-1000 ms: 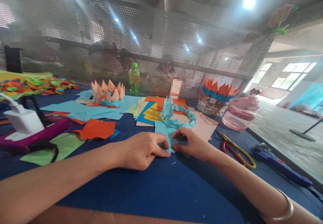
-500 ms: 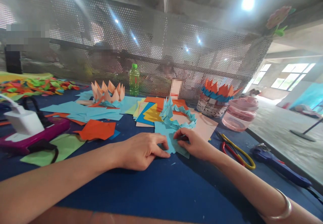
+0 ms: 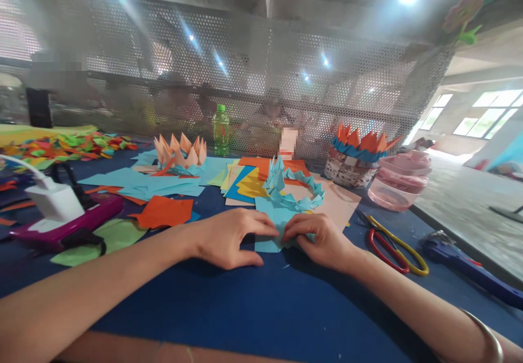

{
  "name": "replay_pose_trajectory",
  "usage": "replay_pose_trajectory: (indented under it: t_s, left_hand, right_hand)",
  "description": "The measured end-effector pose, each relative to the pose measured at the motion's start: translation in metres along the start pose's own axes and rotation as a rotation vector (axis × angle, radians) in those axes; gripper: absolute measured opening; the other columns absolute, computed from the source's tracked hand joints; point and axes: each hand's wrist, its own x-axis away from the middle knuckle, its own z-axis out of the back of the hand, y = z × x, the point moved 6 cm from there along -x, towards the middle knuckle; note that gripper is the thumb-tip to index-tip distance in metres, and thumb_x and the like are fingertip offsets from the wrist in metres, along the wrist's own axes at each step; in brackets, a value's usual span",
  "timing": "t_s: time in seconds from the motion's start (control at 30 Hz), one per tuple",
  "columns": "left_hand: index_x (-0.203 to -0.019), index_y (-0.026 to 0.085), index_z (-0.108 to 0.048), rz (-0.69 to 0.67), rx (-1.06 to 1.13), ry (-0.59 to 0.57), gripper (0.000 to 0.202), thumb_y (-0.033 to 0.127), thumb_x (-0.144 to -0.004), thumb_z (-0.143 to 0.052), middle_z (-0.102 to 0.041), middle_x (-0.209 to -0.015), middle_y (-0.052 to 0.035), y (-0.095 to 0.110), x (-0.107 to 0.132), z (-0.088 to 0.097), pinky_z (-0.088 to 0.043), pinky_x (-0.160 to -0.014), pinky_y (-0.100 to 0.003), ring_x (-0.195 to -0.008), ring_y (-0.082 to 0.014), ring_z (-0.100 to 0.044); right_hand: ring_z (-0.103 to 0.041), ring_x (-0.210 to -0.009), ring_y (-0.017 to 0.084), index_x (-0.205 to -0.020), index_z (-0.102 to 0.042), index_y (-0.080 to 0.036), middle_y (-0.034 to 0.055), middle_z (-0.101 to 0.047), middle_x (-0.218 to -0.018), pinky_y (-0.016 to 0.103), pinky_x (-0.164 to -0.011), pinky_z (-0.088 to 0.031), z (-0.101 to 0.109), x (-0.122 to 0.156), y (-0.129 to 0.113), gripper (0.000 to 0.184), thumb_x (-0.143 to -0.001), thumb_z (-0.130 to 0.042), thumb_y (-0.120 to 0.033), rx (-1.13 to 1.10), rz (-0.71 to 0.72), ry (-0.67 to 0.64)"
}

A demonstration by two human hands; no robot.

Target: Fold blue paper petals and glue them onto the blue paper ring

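Note:
A sheet of light blue paper (image 3: 266, 243) lies on the blue tabletop between my hands, its right part hidden under my right hand. My left hand (image 3: 232, 239) rests at the sheet's left side, thumb spread away from the fingers, and the fingertips touch the paper. With bent fingers, my right hand (image 3: 322, 240) presses on the paper, and a bit of light blue shows between its thumb and fingers. Just beyond the hands stands a ring of folded light blue paper points (image 3: 278, 180), tallest at its left side.
To the right lie red-and-yellow-handled scissors (image 3: 398, 251) and a blue glue gun (image 3: 469, 267). Behind them are a pink water jar (image 3: 400, 183) and an orange-and-blue paper ring (image 3: 359, 145) on a roll. A purple power strip (image 3: 90, 216), a peach paper crown (image 3: 180, 153) and a green bottle (image 3: 221, 131) stand leftward.
My left thumb has moved away from its fingers and off the paper. My right fingers have drawn closer together on the sheet. The view has shifted slightly.

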Motion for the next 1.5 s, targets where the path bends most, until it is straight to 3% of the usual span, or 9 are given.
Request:
replay_pose_trajectory:
  t_s: [0.13, 0.27, 0.47, 0.67, 0.93, 1.17, 1.5]
  left_hand:
    - [-0.128, 0.016, -0.05, 0.002, 0.026, -0.022, 0.06, 0.015, -0.07, -0.065, -0.056, -0.126, -0.0119, -0.004, 0.001, 0.007, -0.04, -0.102, -0.038, -0.116, -0.0249, -0.053]
    - [-0.126, 0.016, -0.048, 0.018, 0.031, -0.03, 0.065, 0.003, -0.063, -0.056, -0.056, -0.125, -0.0093, -0.001, 0.001, 0.006, -0.039, -0.103, -0.035, -0.115, -0.0217, -0.052]
    - [-0.12, 0.016, -0.052, 0.005, -0.087, 0.05, 0.049, 0.012, -0.073, -0.062, -0.058, -0.122, -0.0091, 0.004, -0.001, 0.009, -0.039, -0.101, -0.037, -0.114, -0.0234, -0.053]
    - [-0.098, 0.018, -0.067, -0.042, -0.031, 0.113, 0.019, 0.011, -0.088, -0.052, -0.069, -0.099, -0.0045, 0.0, -0.002, 0.008, -0.045, -0.087, -0.029, -0.096, -0.017, -0.061]
    - [-0.082, 0.016, -0.071, 0.139, 0.197, 0.22, 0.011, 0.018, -0.086, -0.06, -0.07, -0.082, -0.0023, -0.018, -0.006, -0.001, -0.046, -0.076, -0.022, -0.079, -0.0128, -0.062]
    - [-0.074, 0.015, -0.067, 0.274, 0.164, 0.311, 0.012, 0.02, -0.083, -0.061, -0.064, -0.076, -0.0001, -0.025, -0.012, -0.006, -0.042, -0.069, -0.022, -0.071, -0.0115, -0.058]
    - [-0.073, 0.016, -0.064, 0.333, 0.131, 0.304, 0.007, 0.016, -0.079, -0.063, -0.061, -0.076, 0.001, -0.024, -0.018, -0.012, -0.04, -0.067, -0.022, -0.07, -0.0115, -0.055]
  right_hand:
    - [-0.066, -0.075, 0.013, -0.078, -0.074, -0.021, 0.0009, -0.07, -0.081, 0.024, -0.073, -0.051, 0.0, 0.0, 0.001, 0.045, -0.063, -0.041, 0.005, -0.013, -0.014, 0.0]
    - [-0.066, -0.074, 0.013, -0.079, -0.074, -0.021, 0.0007, -0.07, -0.081, 0.024, -0.073, -0.051, 0.001, 0.0, 0.002, 0.045, -0.064, -0.041, 0.006, -0.011, -0.029, -0.004]
    - [-0.065, -0.073, 0.013, -0.078, -0.074, -0.018, 0.0018, -0.07, -0.081, 0.022, -0.071, -0.051, 0.0, 0.0, 0.005, 0.045, -0.061, -0.041, 0.007, -0.035, -0.022, -0.003]
    - [-0.065, -0.074, 0.013, -0.08, -0.076, -0.018, 0.0031, -0.07, -0.081, 0.022, -0.071, -0.05, 0.0, -0.001, 0.005, 0.046, -0.061, -0.042, 0.007, -0.037, 0.023, -0.007]
    - [-0.065, -0.081, 0.013, -0.082, -0.077, -0.018, 0.0035, -0.071, -0.087, 0.022, -0.077, -0.049, 0.0, -0.001, -0.004, 0.051, -0.059, -0.041, 0.009, -0.139, 0.13, -0.101]
    - [-0.065, -0.08, 0.013, -0.077, -0.077, -0.014, 0.006, -0.071, -0.086, 0.022, -0.077, -0.05, 0.001, 0.0, -0.004, 0.046, -0.058, -0.043, 0.01, -0.157, 0.138, -0.124]
    - [-0.065, -0.081, 0.012, -0.078, -0.077, -0.015, 0.0052, -0.071, -0.087, 0.022, -0.079, -0.05, 0.001, 0.0, -0.004, 0.048, -0.057, -0.042, 0.011, -0.155, 0.145, -0.129]
